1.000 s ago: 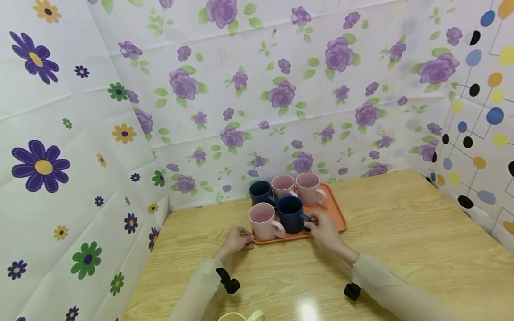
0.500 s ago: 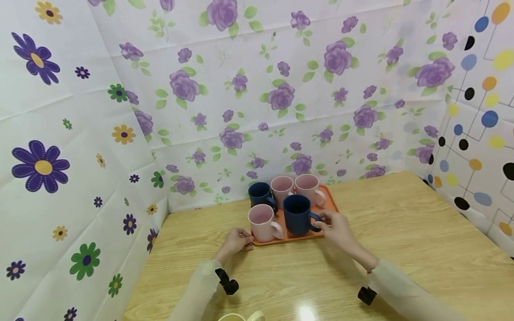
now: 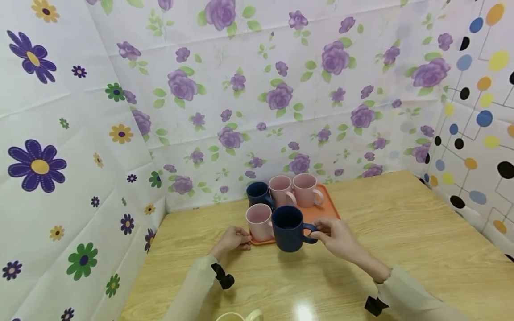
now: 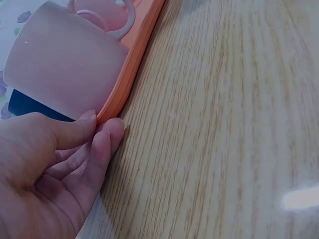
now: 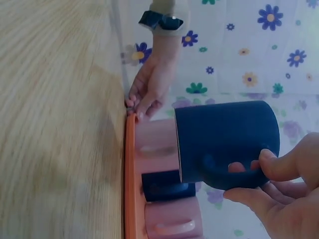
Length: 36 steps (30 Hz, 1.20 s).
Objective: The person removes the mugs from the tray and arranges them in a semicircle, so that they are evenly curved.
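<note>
My right hand (image 3: pixel 336 238) grips a dark blue mug (image 3: pixel 288 234) by its handle, fingers and thumb around it. In the right wrist view that mug (image 5: pixel 227 137) hangs off the tray, its handle toward my hand (image 5: pixel 284 184). With thumb and fingers my left hand (image 3: pixel 233 239) pinches the front left corner of an orange tray (image 3: pixel 327 205); the left wrist view shows the thumb on the tray's rim (image 4: pixel 117 102). On the tray stand a front pink mug (image 3: pixel 258 221), a second blue mug (image 3: pixel 257 192) and two pink mugs behind, one in the middle (image 3: pixel 279 187), one at right (image 3: pixel 305 191).
A pale yellow mug (image 3: pixel 233 317) is partly cut off at the near edge of the head view. The wooden table (image 3: pixel 401 232) extends right of the tray. Patterned cloth walls (image 3: pixel 241 107) close in the back and both sides.
The right hand has lifted the blue mug from the tray's front row, first rightward, then back toward me past the tray's front edge. The left hand has stayed at the tray's corner.
</note>
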{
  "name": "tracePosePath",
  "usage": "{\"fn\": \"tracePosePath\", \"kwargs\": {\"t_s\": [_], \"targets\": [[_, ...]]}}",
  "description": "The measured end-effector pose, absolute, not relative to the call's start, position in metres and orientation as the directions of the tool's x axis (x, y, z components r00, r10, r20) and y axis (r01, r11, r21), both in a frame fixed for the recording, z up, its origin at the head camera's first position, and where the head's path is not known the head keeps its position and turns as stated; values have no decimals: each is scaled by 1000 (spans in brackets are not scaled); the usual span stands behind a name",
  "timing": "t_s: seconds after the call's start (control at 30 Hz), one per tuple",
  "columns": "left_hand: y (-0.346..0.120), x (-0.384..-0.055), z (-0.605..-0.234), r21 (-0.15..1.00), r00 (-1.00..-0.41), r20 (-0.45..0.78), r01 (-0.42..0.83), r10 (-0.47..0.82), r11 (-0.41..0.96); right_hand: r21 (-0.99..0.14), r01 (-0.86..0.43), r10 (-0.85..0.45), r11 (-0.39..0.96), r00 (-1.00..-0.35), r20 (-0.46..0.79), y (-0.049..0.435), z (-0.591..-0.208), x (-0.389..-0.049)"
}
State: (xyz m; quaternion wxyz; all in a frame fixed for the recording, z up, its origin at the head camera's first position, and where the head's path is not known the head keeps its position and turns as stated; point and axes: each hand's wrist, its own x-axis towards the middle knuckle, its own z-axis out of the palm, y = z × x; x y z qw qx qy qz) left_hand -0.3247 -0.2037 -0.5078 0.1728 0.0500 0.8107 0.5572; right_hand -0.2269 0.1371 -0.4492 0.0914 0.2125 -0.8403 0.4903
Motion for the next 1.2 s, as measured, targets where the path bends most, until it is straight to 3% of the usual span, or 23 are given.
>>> {"fn": "tracePosePath", "kwargs": {"t_s": [0.4, 0.57, 0.9, 1.2], "targets": [[-205, -324, -506, 923, -933, -207, -86, 295, 376, -825, -485, -487, 289, -817, 310, 104, -462, -222], [-205, -326, -505, 891, -939, -212, -72, 271, 448, -833, -496, -565, 247, -772, 292, 90, -471, -223], [-206, -325, -509, 898, -928, -231, -87, 293, 431, -818, -551, -665, 164, -674, 321, 69, -488, -221], [-207, -324, -506, 894, -929, -240, -99, 283, 436, -861, -498, -723, 101, -632, 281, 56, -499, -222]]}}
